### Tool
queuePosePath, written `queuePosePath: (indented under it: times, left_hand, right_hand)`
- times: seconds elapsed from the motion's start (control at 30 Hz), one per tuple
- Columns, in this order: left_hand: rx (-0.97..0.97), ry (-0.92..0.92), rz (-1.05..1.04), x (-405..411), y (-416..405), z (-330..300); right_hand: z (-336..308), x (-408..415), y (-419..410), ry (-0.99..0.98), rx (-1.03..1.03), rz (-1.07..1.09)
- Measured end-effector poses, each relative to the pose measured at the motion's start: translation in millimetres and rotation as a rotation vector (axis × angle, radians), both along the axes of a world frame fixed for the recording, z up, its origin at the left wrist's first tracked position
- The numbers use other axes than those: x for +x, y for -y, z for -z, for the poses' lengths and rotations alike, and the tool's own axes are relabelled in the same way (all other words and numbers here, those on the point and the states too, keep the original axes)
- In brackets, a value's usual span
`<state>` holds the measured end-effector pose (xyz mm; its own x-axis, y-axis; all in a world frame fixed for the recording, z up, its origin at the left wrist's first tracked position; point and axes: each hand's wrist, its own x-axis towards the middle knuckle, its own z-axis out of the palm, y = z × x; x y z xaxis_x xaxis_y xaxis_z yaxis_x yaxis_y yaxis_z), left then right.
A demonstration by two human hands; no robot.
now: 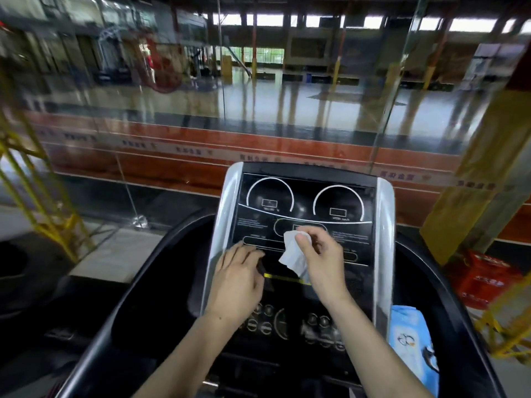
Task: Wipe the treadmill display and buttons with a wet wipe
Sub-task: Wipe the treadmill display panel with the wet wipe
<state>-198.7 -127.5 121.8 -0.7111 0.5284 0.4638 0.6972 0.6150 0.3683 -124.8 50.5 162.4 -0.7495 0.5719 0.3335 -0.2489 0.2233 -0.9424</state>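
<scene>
— Head view: where's the wipe (293, 252)?
— Pinched in the right hand (321, 259), thumb and fingers closed on it, held at the middle of the display (304, 214).
— The left hand (237, 282)?
— Fingers curled, empty, resting near the console's left edge.
— The buttons (298, 323)?
— Below both wrists; a blue pack (413, 340) lies at the right edge.

black treadmill console (304, 196) with silver side rails; left hand (238, 280) rests flat on its panel; blue wet wipe pack (411, 337) lies on right side tray
</scene>
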Motion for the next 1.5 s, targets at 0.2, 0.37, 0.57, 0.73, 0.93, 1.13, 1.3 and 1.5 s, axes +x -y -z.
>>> queuePosePath:
  times: [0.2, 0.37, 0.57, 0.73, 0.93, 1.13, 1.3, 1.5]
  left_hand:
    - [0.001, 0.001, 0.003, -63.7, 21.9, -11.3]
    - [-0.027, -0.008, 0.055, -105.2, 29.7, -15.7]
    - [-0.072, -0.050, 0.153, -146.9, 22.9, -23.4]
    - [-0.124, -0.084, 0.145, -171.9, 11.0, -29.6]
    - [-0.219, -0.204, 0.085, -188.3, -0.3, -17.1]
    - [-0.187, -0.207, 0.089, -190.3, -4.0, -5.3]
    - [-0.135, -0.193, 0.098, -188.3, -5.5, -4.1]
    - [-0.150, -0.203, 0.071, -187.3, -5.5, -2.8]
  right_hand:
    - [-12.5, -66.7, 24.6, 0.067, 0.049, 0.051]
    - [-31.3, -116.0, 20.7, 0.147, 0.224, 0.179]
    - [-60.7, -158.6, 14.8, 0.149, 0.655, 0.267]
    - [-72.0, -194.3, 10.3, 0.156, 0.951, 0.353]
    - [-46.0, -211.2, 9.0, 0.036, 1.230, 0.238]
    - [-32.8, -200.6, -4.2, 0.031, 1.228, 0.201]
    - [-35.9, -202.6, -8.3, 0.098, 1.227, 0.216]
    - [-40.3, -217.4, -9.9, 0.070, 1.279, 0.263]
